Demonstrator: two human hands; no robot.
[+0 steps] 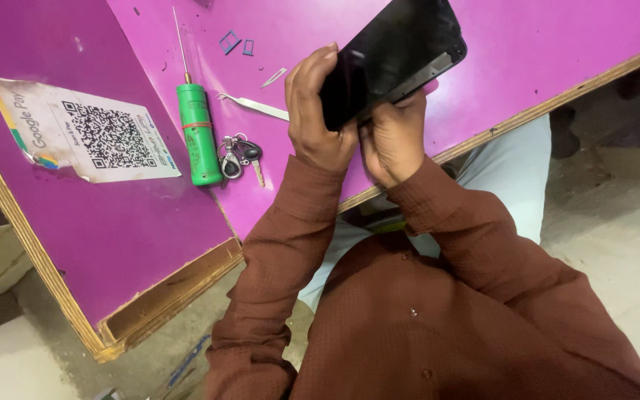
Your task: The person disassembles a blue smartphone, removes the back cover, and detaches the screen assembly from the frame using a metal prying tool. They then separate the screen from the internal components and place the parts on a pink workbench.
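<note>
We are finding the purple table point(112, 222) bearing everything, and we are placing all else relative to it. Above its near edge we are holding a black smartphone point(390, 55), tilted, dark screen toward us, evidently raised clear of the surface so its lower edge can be worked. Our left hand point(316, 111) is clamping around the phone's lower left side, fingers wrapped over its edge, apparently steadying it. Our right hand point(394, 137) is closing against the phone's underside from below; whether it is pinching a tool there we cannot tell. On the table's left part a printed paper sheet point(87, 130) is lying flat. Nearer the middle a green-handled probe tool point(196, 130) is lying with its needle pointing away, a key bunch point(237, 157) just beside it, and metal tweezers point(253, 106) near the left hand, all seemingly within easy reach. Toward the table's far side two small blue tray pieces point(236, 44) are lying apart from the tools.
</note>
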